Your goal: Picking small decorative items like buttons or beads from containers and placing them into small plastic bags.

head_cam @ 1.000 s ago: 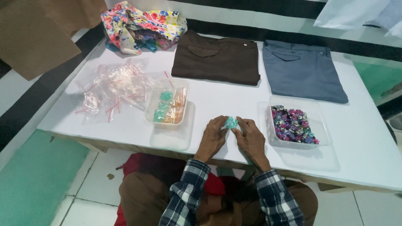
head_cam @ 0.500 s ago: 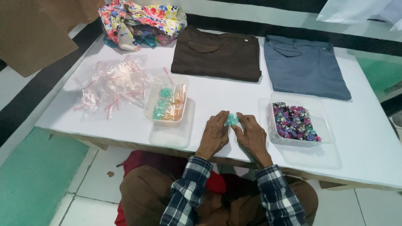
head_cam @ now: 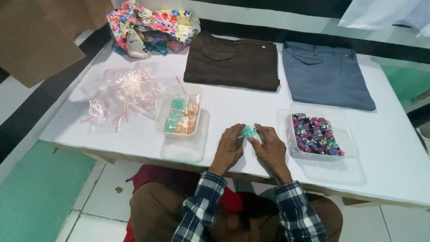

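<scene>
A white table (head_cam: pixel 251 107) fills most of the head view, set over a pale tiled floor (head_cam: pixel 103 201) with a green strip (head_cam: pixel 36 192) to the left and a black-and-white striped band running along the far edge. On the far side of the table lie two folded pairs of trousers, a brown pair (head_cam: pixel 233 62) and just beside it a grey-blue pair (head_cam: pixel 327 76), not touching. At the far left corner sits a crumpled floral cloth (head_cam: pixel 152 27). Left of centre is a loose heap of clear small plastic bags (head_cam: pixel 118 96) with red seal strips. Next to it stands a clear plastic tub (head_cam: pixel 178 112) holding a few bagged green and orange pieces. To the right stands a second clear tub (head_cam: pixel 320 132) filled with shiny foil-wrapped sweets (head_cam: pixel 316 134) in purple, pink and silver.

Between the two tubs, near the front edge, the left hand (head_cam: pixel 229 148) and right hand (head_cam: pixel 270 150) rest on the table, fingertips drawn together. Both pinch a small teal wrapped bundle (head_cam: pixel 247 131) between them, just above the tabletop. Nothing lies between the hands and either tub. Plaid sleeves (head_cam: pixel 199 201) and brown trousers show below.
</scene>
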